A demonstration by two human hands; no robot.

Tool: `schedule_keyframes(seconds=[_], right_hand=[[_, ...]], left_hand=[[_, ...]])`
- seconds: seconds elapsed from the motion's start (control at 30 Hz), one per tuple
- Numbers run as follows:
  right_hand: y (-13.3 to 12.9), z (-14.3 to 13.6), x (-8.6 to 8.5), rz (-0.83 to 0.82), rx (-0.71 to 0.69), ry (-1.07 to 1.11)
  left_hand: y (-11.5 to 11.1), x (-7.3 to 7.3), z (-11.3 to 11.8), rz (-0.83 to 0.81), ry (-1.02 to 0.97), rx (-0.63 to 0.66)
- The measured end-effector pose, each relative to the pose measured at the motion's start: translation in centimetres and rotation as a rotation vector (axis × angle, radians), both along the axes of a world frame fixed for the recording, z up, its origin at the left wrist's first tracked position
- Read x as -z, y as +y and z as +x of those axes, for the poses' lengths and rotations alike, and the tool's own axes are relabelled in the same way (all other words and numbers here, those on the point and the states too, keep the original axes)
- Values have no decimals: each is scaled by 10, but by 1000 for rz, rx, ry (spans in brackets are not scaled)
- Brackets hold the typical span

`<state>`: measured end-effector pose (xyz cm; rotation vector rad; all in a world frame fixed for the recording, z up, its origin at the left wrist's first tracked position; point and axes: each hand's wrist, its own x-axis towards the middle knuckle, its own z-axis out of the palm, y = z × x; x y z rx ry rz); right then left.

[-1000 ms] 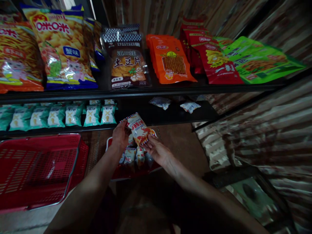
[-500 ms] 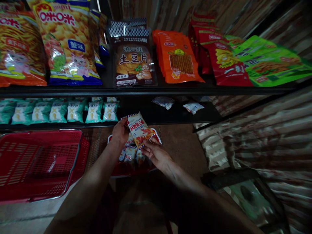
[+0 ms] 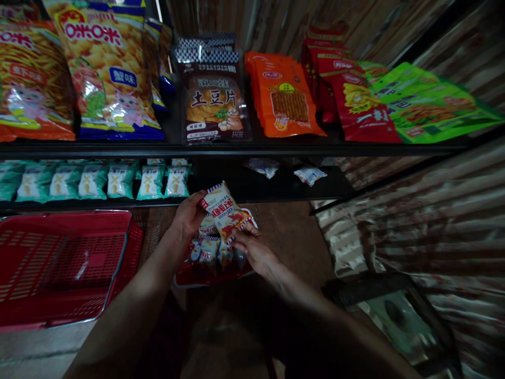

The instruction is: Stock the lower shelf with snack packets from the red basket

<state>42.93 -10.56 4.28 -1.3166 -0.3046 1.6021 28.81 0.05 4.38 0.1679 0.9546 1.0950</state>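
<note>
Between my hands is a small white-and-orange snack packet (image 3: 225, 211) with red lettering and striped ends, held tilted. My left hand (image 3: 190, 213) grips its upper left corner, fingers closed. At the lower right end, my right hand (image 3: 252, 245) pinches the packet's edge with thumb and fingers. Underneath is a red basket (image 3: 189, 280), partly hidden by my hands and the packet. Several similar snack packets (image 3: 209, 250) lie inside it.
A larger red basket (image 3: 130, 247) stands at left. The lower black shelf (image 3: 221, 179) carries green packets (image 3: 120, 180) and white packets (image 3: 310, 175). Above, the upper shelf (image 3: 221, 149) holds bigger snack bags (image 3: 215, 100). A dark-framed object (image 3: 398, 316) sits at lower right, beside crumpled sheeting (image 3: 442, 231).
The view has shifted very slightly. Both hands still hold the same packet over the basket, and my left hand has moved a little to the left.
</note>
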Motion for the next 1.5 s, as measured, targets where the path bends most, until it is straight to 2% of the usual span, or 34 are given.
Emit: schedule_keyframes(seconds=[0.13,0.27,0.3,0.4,0.5,0.57,0.67,0.77,0.83,0.93,1.03,1.17,1.3,1.37,1.4,1.5], right_hand=[[5,8,-1,86,-22,-74],[19,26,-8,147,162,-174],[23,29,-10,171,156,-196],[28,32,-14,213,19,-189],[26,25,-13,162,-90,-113],[26,23,-9,104,-90,-67],[31,29,-3,29,90,-8],[40,41,2,-48,320,44],[44,48,5,-86,402,51],[48,53,8,-128,433,43],[49,53,8,-177,463,58],[50,53,5,-179,433,119],[52,53,6,-166,360,151],[52,52,8,-145,376,112],[51,52,8,-125,398,78],[50,48,5,-14,457,-34]], left_hand=[[0,-6,-10,90,137,-16],[0,-9,-20,180,243,9],[-2,-9,-19,205,285,31],[-9,-7,-10,283,395,145],[-18,-5,5,349,483,279],[-24,-3,14,352,488,286],[-33,-2,20,218,382,247],[-47,0,23,51,244,444],[-56,4,27,3,152,527],[-66,8,33,-43,95,415],[-67,10,36,-90,144,329],[-62,12,33,-70,208,300],[-57,18,29,-70,243,338],[-57,21,28,-8,380,329],[-58,22,27,65,513,298],[-62,19,26,472,992,243]])
